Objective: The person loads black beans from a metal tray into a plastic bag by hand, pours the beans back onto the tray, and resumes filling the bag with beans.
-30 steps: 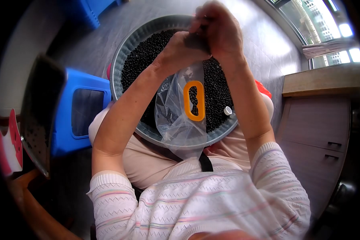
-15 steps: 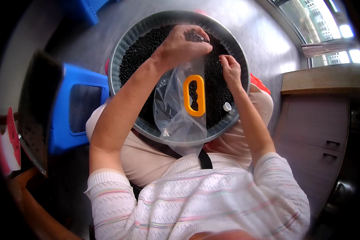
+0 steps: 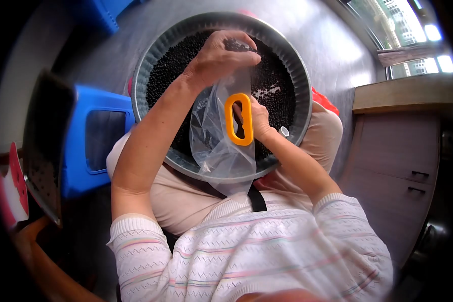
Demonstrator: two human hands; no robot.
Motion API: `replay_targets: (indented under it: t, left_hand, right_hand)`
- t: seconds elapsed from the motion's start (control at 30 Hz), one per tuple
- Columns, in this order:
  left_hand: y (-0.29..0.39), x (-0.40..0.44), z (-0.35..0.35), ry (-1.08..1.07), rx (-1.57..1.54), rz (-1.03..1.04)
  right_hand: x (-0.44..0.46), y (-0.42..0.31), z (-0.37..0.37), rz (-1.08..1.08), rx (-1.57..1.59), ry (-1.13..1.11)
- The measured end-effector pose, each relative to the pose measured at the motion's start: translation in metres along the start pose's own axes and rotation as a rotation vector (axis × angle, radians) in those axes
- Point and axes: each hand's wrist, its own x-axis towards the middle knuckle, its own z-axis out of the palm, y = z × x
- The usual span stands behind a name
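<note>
A large round grey basin (image 3: 299,60) holds a layer of small black beans (image 3: 168,65). A clear plastic bag (image 3: 219,146) with a yellow handle (image 3: 230,121) hangs over its near side, reaching my lap. My left hand (image 3: 224,55) is closed on the bag's upper end, fingers curled; dark beans show in the curl. Low in the basin, my right hand (image 3: 259,118) is behind the bag, beside the handle. Its fingers are partly hidden and show dimly through the handle's opening. A small white cap (image 3: 284,132) lies on the beans to its right.
The basin rests on my lap. A blue plastic stool (image 3: 75,141) stands to the left, near a dark panel (image 3: 45,141). More blue plastic (image 3: 103,15) is at the upper left. On the right is a cabinet (image 3: 392,161) with two dark handles, below a window.
My right hand has moved left and down from the basin's right side to behind the bag. A pale streak now shows among the beans. My left hand still holds the bag.
</note>
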Motion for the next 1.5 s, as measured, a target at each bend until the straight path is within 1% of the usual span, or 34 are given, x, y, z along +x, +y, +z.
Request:
replay_targets:
  t: [0.03, 0.07, 0.13, 0.17, 0.2, 0.27, 0.33, 0.37, 0.47, 0.53, 0.57, 0.67, 0.7, 0.77, 0.83, 0.93, 1.07, 1.13, 1.17, 1.27, 1.37, 1.43, 1.5]
  left_hand:
    - [0.0, 0.0, -0.001, -0.001, -0.004, -0.006]
    - [0.001, 0.0, -0.002, -0.001, -0.02, -0.011]
    - [0.002, -0.002, -0.002, -0.001, -0.051, -0.023]
    - [-0.001, -0.001, -0.002, 0.001, -0.055, -0.008]
    - [0.0, -0.002, -0.002, -0.006, -0.074, -0.018]
    - [0.002, -0.002, -0.003, -0.025, -0.113, -0.039]
    - [0.003, -0.002, -0.002, -0.027, -0.103, -0.042]
    - [0.003, -0.002, -0.002, -0.028, -0.098, -0.044]
    - [0.005, -0.002, -0.002, -0.028, -0.073, -0.053]
    - [0.01, -0.002, 0.0, -0.027, -0.096, -0.084]
    - [0.011, -0.002, 0.001, -0.026, -0.108, -0.1]
    - [0.009, -0.002, 0.003, -0.039, -0.182, -0.096]
    - [0.008, -0.002, 0.004, -0.033, -0.223, -0.095]
    - [0.007, -0.001, 0.007, -0.019, -0.308, -0.094]
    - [0.002, 0.001, 0.003, -0.037, -0.253, -0.107]
    - [0.001, 0.001, -0.002, -0.049, -0.191, -0.126]
    - [0.007, 0.001, 0.001, -0.02, -0.098, -0.087]
    - [0.004, 0.001, 0.003, -0.008, -0.102, -0.045]
    - [0.002, 0.001, 0.003, -0.002, -0.104, -0.024]
    - [0.001, 0.003, 0.003, -0.006, -0.026, -0.076]
    - [0.002, 0.002, 0.004, -0.007, 0.021, -0.028]
    - [0.001, 0.004, 0.004, -0.002, -0.003, -0.001]
    - [0.002, 0.004, 0.004, -0.003, -0.006, -0.004]
  right_hand:
    - [0.004, 0.009, 0.004, -0.008, 0.102, 0.037]
    - [0.007, 0.017, 0.006, 0.026, 0.28, 0.025]
    - [0.018, 0.033, 0.009, 0.432, 0.829, -0.196]
    - [0.025, 0.012, -0.02, 0.617, 0.977, -0.262]
    - [0.03, 0.0, -0.041, 0.677, 1.146, -0.278]
    - [0.041, -0.004, -0.061, 0.632, 1.412, -0.307]
    - [0.054, -0.015, -0.084, 0.538, 1.52, -0.278]
    - [0.062, -0.016, -0.093, 0.44, 1.588, -0.295]
    - [0.086, -0.027, -0.121, 0.304, 1.739, -0.283]
    - [0.102, -0.037, -0.134, 0.167, 1.829, -0.325]
    - [0.11, -0.044, -0.138, 0.127, 1.862, -0.334]
    - [0.128, -0.074, -0.146, 0.099, 1.769, -0.236]
    - [0.139, -0.065, -0.143, -0.053, 1.836, -0.395]
    - [0.139, -0.086, -0.138, 0.02, 1.727, -0.214]
    - [0.139, -0.104, -0.132, 0.054, 1.629, -0.07]
    - [0.137, -0.108, -0.126, 0.059, 1.661, -0.018]
    - [0.135, -0.112, -0.127, 0.051, 1.699, -0.046]
    - [0.134, -0.113, -0.128, 0.059, 1.718, -0.067]
    - [0.134, -0.113, -0.129, 0.039, 1.719, -0.074]
    - [0.133, -0.113, -0.128, -0.01, 1.729, -0.087]
    - [0.132, -0.112, -0.129, -0.053, 1.757, -0.098]
    - [0.133, -0.11, -0.129, -0.095, 1.781, -0.129]
    - [0.132, -0.11, -0.131, -0.107, 1.745, -0.131]
